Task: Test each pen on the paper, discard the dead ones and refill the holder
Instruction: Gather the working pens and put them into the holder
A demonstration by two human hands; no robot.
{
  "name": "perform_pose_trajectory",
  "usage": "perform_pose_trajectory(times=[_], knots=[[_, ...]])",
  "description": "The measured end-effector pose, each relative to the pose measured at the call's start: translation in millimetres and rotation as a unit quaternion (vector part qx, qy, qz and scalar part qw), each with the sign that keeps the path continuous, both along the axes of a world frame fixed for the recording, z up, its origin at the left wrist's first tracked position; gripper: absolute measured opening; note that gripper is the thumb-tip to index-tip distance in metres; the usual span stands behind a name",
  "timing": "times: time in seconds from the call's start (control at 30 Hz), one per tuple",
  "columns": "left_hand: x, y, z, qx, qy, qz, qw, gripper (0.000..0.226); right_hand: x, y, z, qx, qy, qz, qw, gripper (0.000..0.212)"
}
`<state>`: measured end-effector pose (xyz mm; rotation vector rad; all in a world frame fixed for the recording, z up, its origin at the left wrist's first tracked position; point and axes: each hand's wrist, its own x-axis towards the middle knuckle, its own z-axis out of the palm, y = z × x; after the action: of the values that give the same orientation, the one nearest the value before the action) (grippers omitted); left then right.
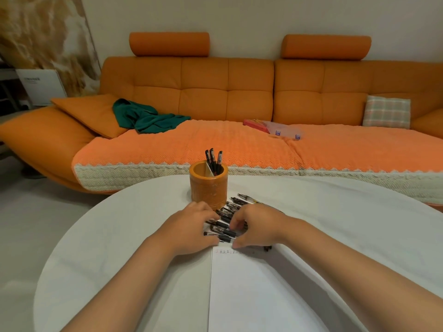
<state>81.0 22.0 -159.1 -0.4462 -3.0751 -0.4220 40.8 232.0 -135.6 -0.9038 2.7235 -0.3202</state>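
Pens (224, 224) lie bunched on the desk (119, 224) between holder (208, 185) and paper (239, 283), with test marks along the paper's top edge. Left hand (191, 226) and right hand (256, 224) curl their fingers (236, 220) round the bunch. It looks like refilling time. Next comes a firm lift, then a drop into the holder.

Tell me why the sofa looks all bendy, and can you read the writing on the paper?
Head view: the wide-angle lens bows the sofa front and table rim; also head view, the marks atop the paper are too small and soft to read; lighting is even, without glare.
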Motion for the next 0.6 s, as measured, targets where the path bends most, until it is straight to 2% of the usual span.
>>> perform_pose_trajectory(times=[0.07,0.17,0.37,0.6], knots=[[2.1,-1.3,-1.9,-0.014,-0.015,-0.002,1.000,0.057,2.6,-0.3,-4.4,0.011,0.020,0.013,1.000,0.036],[3.9,-0.8,-4.1,-0.010,-0.021,-0.004,1.000,0.046,2.2,2.8,-11.3,0.000,0.022,-0.001,1.000,0.028],[-0.5,3.9,-6.1,-0.004,0.012,-0.007,1.000,0.047,3.8,5.2,-17.6,0.010,0.044,0.000,0.999,0.032],[-6.3,7.2,-9.9,0.024,-0.016,-0.008,1.000,0.029,6.6,0.1,-29.5,0.051,0.110,0.026,0.992,0.036]])
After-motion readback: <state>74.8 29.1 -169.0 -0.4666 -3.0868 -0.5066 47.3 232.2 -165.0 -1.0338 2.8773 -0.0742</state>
